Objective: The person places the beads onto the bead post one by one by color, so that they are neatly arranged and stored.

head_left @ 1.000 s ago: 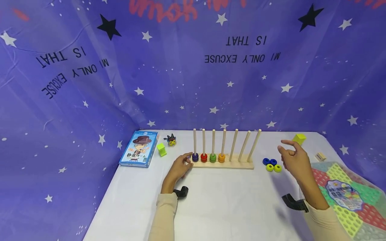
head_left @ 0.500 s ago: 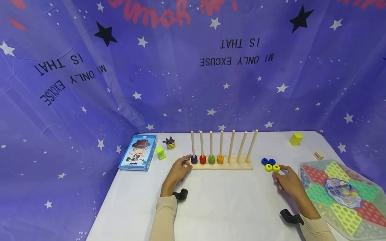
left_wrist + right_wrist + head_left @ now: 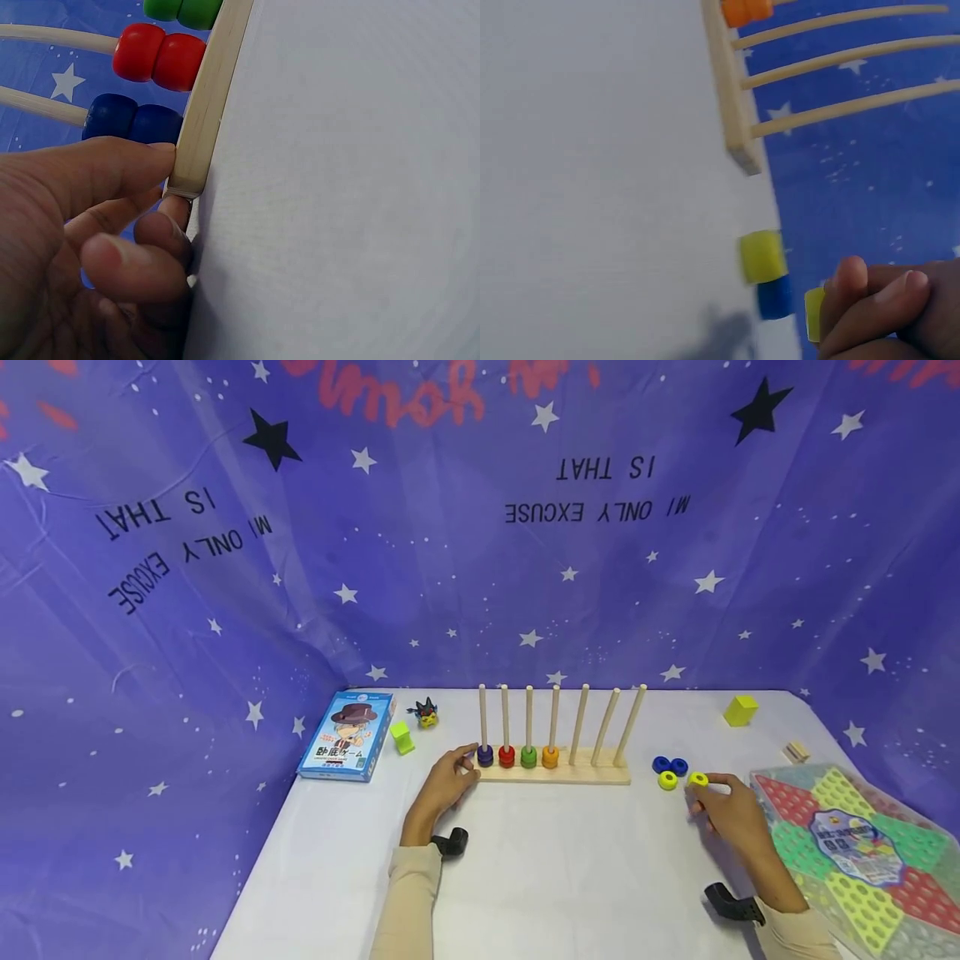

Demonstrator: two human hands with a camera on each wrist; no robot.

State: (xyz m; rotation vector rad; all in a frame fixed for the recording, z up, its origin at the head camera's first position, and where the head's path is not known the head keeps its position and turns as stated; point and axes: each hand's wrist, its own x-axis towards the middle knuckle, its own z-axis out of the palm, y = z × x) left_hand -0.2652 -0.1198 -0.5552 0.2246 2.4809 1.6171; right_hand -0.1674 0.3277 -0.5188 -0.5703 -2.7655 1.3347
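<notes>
My left hand [image 3: 444, 783] grips the left end of a wooden peg stand [image 3: 555, 774], with fingers at the end of its base [image 3: 196, 142] in the left wrist view. Several upright pegs rise from it. The four-colour row runs purple-blue beads [image 3: 485, 756], red beads [image 3: 507, 757], green beads [image 3: 528, 757] and orange beads [image 3: 551, 757]; the pegs to their right are bare. Between thumb and finger my right hand [image 3: 735, 817] pinches a yellow bead [image 3: 697, 779], slightly apart from another yellow bead [image 3: 667, 781] and two blue beads [image 3: 678, 767] on the table.
A blue game box [image 3: 348, 735], a green block [image 3: 402, 738] and a small figure [image 3: 427, 713] lie to the left. At the right are a yellow-green block [image 3: 741, 711], a small wooden piece [image 3: 797, 752] and a patterned board [image 3: 862, 852]. A starry purple cloth [image 3: 450, 527] hangs behind.
My right hand came down from above to the loose beads, took one yellow bead and shifted it slightly right, away from the others. My left hand stays at the stand.
</notes>
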